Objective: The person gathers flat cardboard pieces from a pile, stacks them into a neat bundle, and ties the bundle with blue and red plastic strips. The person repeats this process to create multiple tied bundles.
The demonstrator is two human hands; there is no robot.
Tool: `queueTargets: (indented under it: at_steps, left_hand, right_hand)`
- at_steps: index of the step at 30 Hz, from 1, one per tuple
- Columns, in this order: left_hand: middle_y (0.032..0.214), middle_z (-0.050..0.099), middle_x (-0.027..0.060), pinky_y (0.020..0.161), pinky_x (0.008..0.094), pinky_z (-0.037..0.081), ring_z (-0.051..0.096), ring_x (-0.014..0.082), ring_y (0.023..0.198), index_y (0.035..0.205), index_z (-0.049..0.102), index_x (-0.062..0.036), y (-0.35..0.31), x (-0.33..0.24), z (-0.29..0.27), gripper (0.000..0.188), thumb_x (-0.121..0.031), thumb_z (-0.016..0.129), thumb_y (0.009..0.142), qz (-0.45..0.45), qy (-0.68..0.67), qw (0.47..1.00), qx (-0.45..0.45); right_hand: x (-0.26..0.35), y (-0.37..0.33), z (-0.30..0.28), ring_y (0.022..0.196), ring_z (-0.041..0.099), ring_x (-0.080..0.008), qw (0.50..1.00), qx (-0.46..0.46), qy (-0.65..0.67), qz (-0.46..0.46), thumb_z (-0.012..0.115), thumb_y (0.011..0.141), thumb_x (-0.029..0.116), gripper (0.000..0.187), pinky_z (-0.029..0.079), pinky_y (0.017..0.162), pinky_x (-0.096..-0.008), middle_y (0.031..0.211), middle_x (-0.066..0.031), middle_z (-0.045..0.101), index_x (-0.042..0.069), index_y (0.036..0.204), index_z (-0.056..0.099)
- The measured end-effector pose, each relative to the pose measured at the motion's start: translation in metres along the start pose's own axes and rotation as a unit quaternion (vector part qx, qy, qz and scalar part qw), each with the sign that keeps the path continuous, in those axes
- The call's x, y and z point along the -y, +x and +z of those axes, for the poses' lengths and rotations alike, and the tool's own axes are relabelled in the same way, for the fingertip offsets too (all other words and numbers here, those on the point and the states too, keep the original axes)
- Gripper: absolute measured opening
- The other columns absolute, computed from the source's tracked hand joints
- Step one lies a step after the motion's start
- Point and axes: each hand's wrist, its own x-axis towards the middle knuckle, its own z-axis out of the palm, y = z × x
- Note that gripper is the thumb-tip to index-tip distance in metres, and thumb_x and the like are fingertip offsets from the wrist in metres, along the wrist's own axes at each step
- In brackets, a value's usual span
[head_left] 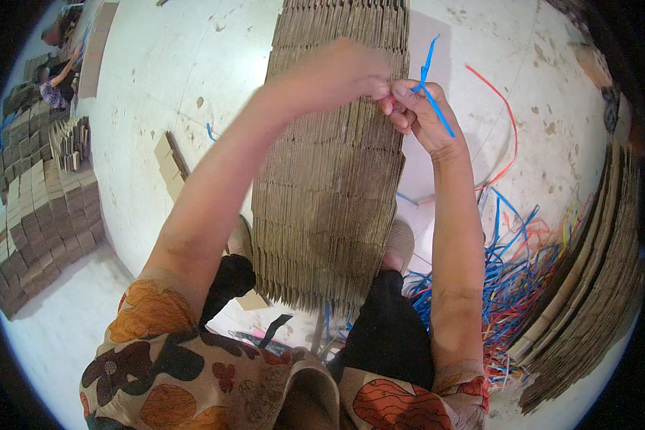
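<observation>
Head view, directions from centre: bundle (322, 193) of brown corrugated card runs from 12 o'clock down through centre toward 6, pieces packed on edge, surface finely ridged, ends jagged, a dark-trousered leg (390, 322) beside its lower right. Right hand (426, 118) at between 1 and 2 o'clock, over the bundle's right edge; thumb and forefinger closed in a pinch on a blue strap (439, 115), flat, narrow and glossy, crossed on itself at the fingertips, one tail pointing up, the other slanting down across the palm side. Left hand (344, 72) at 12 o'clock, motion-blurred, above the card, fingers curled and meeting the right fingertips; cannot tell whether they grip anything. Red strap (513, 118) curves over the pale, stained floor (473, 36) at 2 o'clock. Tangle (509, 265) of thin ribbons, mostly blue and red, at between 3 and 4 o'clock; just beyond, a right stack (595, 279) of card, layered in long bowed edges. Block-like left stacks (46, 222) of card at 9 o'clock; a co-worker (56, 93) in patterned clothing near them at 10. Loose card (169, 166), flat, lies between 9 and 10.
</observation>
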Motion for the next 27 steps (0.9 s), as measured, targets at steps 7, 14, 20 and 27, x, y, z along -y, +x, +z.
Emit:
queueTargets:
  at_steps: [7, 14, 20, 27]
  left_hand:
    - [0.086, 0.068, 0.0084, 0.062, 0.0255, 0.052, 0.063, 0.0135, 0.067, 0.104, 0.065, 0.0024, -0.008, 0.022, -0.017, 0.029, -0.015, 0.059, 0.082, -0.051, -0.367, 0.910, -0.185]
    - [0.088, 0.067, 0.0092, 0.055, 0.0208, 0.051, 0.059, 0.0078, 0.058, 0.111, 0.059, 0.0059, 0.018, 0.040, 0.028, 0.032, -0.007, 0.059, 0.081, -0.128, -0.489, 0.852, 0.138]
    - [0.077, 0.064, 0.0042, 0.047, 0.0223, 0.044, 0.055, 0.0076, 0.051, 0.102, 0.061, 0.0044, 0.013, 0.032, 0.032, 0.022, -0.003, 0.055, 0.082, -0.128, -0.461, 0.870, 0.118]
    - [0.080, 0.064, 0.0079, 0.062, 0.0315, 0.048, 0.060, 0.0231, 0.070, 0.098, 0.061, -0.0004, 0.004, 0.033, 0.043, 0.021, -0.004, 0.056, 0.078, 0.087, 0.097, 0.988, -0.085]
  right_hand:
    - [-0.008, -0.008, 0.004, 0.063, 0.058, -0.0136, 0.790, -0.108, -0.475, -0.373, 0.061, 0.073, 0.002, 0.017, 0.045, 0.052, -0.0250, 0.079, -0.0067, 0.064, 0.004, 0.090, 0.063]
    - [-0.021, -0.009, 0.019, 0.065, 0.063, -0.0199, 0.579, -0.215, -0.663, -0.423, 0.060, 0.070, 0.002, 0.024, 0.050, 0.056, -0.0298, 0.083, -0.0055, 0.064, 0.008, 0.093, 0.059]
    - [-0.024, -0.004, 0.022, 0.066, 0.063, -0.0193, 0.674, -0.231, -0.557, -0.428, 0.061, 0.070, 0.000, 0.020, 0.052, 0.055, -0.0277, 0.083, -0.0075, 0.064, 0.006, 0.089, 0.061]
    - [-0.022, -0.003, 0.022, 0.068, 0.062, -0.0193, 0.719, -0.270, -0.471, -0.434, 0.064, 0.073, -0.001, 0.011, 0.051, 0.063, -0.0277, 0.076, -0.0094, 0.061, 0.003, 0.084, 0.063]
